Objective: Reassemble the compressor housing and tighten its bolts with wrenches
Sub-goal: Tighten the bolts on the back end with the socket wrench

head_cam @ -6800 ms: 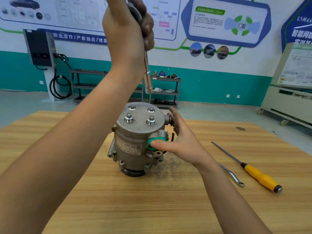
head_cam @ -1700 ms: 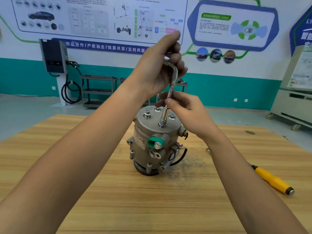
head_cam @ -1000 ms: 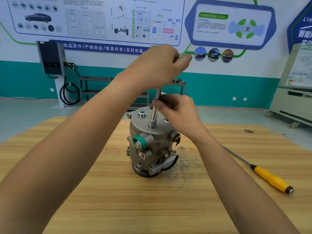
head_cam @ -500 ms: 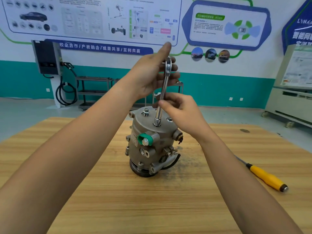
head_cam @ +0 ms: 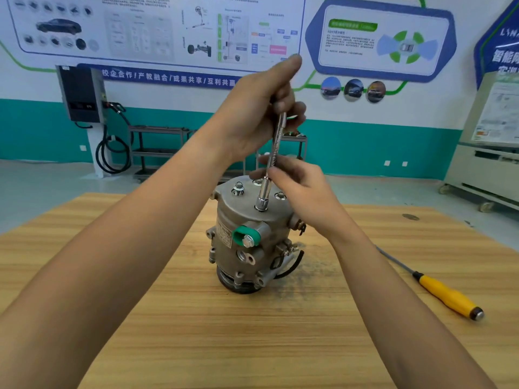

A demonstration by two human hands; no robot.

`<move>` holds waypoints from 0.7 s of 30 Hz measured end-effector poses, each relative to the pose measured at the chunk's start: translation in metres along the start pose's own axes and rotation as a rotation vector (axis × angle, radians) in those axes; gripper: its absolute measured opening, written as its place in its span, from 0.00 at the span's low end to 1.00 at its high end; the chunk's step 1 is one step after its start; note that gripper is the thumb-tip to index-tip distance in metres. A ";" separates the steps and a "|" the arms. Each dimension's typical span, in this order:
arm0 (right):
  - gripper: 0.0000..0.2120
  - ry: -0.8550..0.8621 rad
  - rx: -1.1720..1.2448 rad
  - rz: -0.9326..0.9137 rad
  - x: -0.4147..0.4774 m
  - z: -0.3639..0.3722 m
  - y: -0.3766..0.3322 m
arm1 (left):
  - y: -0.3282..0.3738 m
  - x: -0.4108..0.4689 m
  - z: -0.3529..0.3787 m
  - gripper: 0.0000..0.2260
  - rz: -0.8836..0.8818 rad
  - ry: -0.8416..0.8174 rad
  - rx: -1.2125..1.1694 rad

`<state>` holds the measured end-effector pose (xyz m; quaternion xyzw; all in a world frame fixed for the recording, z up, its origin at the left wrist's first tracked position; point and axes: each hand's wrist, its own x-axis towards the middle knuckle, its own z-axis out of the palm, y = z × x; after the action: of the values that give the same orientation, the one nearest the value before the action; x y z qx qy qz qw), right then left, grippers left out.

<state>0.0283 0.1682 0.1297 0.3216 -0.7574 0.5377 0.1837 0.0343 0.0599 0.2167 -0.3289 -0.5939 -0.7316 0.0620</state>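
Compressor housing [head_cam: 250, 242] stands upright, central on the wooden table [head_cam: 252, 346], a socket wrench [head_cam: 273, 155] seated on a top bolt. Left hand [head_cam: 252, 116] grips the wrench's upper end; right hand [head_cam: 300, 183] pinches its shaft. Holding the shaft vertical should prevent slipping.

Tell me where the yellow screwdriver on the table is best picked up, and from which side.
Probably by the yellow handle of the screwdriver, from above. It lies flat on the table with the thick handle at the near right, free all round; the thin shaft points away toward the compressor and offers little to hold.
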 end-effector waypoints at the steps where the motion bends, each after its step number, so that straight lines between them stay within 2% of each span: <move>1: 0.11 0.014 -0.033 -0.013 0.000 -0.002 0.000 | -0.002 0.002 -0.002 0.17 0.000 0.052 0.101; 3: 0.08 0.090 -0.086 -0.042 0.001 -0.003 -0.001 | -0.005 0.005 -0.004 0.12 0.053 0.168 0.437; 5: 0.09 0.209 -0.189 -0.079 0.004 -0.001 0.000 | -0.005 0.005 0.001 0.10 0.144 0.229 0.673; 8: 0.14 0.303 -0.290 -0.111 0.003 0.003 0.001 | -0.007 0.001 0.017 0.11 0.271 0.158 0.938; 10: 0.10 0.239 -0.242 -0.079 0.000 0.005 0.003 | -0.006 -0.002 0.023 0.16 0.253 0.075 0.905; 12: 0.03 0.122 -0.108 0.011 -0.003 0.006 0.003 | -0.001 -0.005 0.020 0.19 0.116 -0.075 0.633; 14: 0.09 0.047 -0.025 0.034 -0.004 0.004 0.003 | 0.002 -0.003 0.009 0.19 0.003 -0.213 0.349; 15: 0.11 0.035 -0.034 0.018 -0.004 0.002 0.003 | 0.002 -0.004 0.005 0.16 -0.030 -0.226 0.254; 17: 0.12 0.062 -0.080 -0.008 -0.003 -0.001 0.003 | 0.000 -0.002 0.000 0.09 -0.048 -0.164 0.287; 19: 0.06 0.143 -0.086 -0.009 -0.002 -0.002 0.004 | -0.001 -0.001 -0.001 0.10 0.010 -0.006 0.478; 21: 0.03 0.250 -0.108 -0.014 -0.001 -0.002 0.006 | -0.001 -0.001 0.002 0.11 0.095 0.141 0.541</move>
<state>0.0249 0.1712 0.1253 0.2468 -0.7544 0.5306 0.2973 0.0353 0.0612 0.2156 -0.2761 -0.7457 -0.5638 0.2231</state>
